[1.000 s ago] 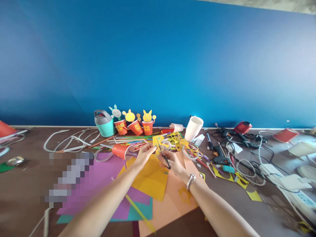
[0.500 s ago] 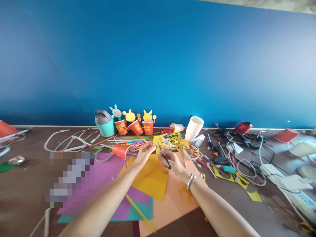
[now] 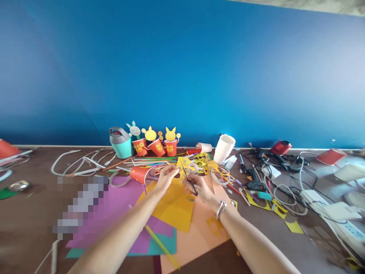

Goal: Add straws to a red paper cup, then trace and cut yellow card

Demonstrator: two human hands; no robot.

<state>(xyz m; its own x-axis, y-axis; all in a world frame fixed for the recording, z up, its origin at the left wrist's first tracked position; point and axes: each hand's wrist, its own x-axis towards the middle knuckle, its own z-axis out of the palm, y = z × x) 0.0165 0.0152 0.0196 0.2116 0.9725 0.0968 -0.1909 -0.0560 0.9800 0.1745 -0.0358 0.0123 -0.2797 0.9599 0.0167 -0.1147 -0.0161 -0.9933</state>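
My right hand (image 3: 199, 187) is closed around the dark handles of a pair of scissors (image 3: 193, 187), blades pointing up and away. My left hand (image 3: 167, 177) pinches a small piece of yellow paper (image 3: 183, 163) beside the blades; whether the blades touch it is hard to see. Both hands are above an orange-yellow sheet (image 3: 173, 213), which overlaps purple paper (image 3: 119, 201) and peach paper (image 3: 199, 232). A red paper cup (image 3: 139, 174) lies on its side left of my left hand. Rolls of clear tape (image 3: 219, 176) are just beyond my right hand.
Red cups with paper animal heads (image 3: 171, 146) stand along the wall beside a teal flask (image 3: 121, 146). A white cup (image 3: 224, 149) is at the back. Right are a glue gun (image 3: 253, 182), cables and a power strip (image 3: 327, 213). Coloured sticks (image 3: 148, 163) lie behind my hands.
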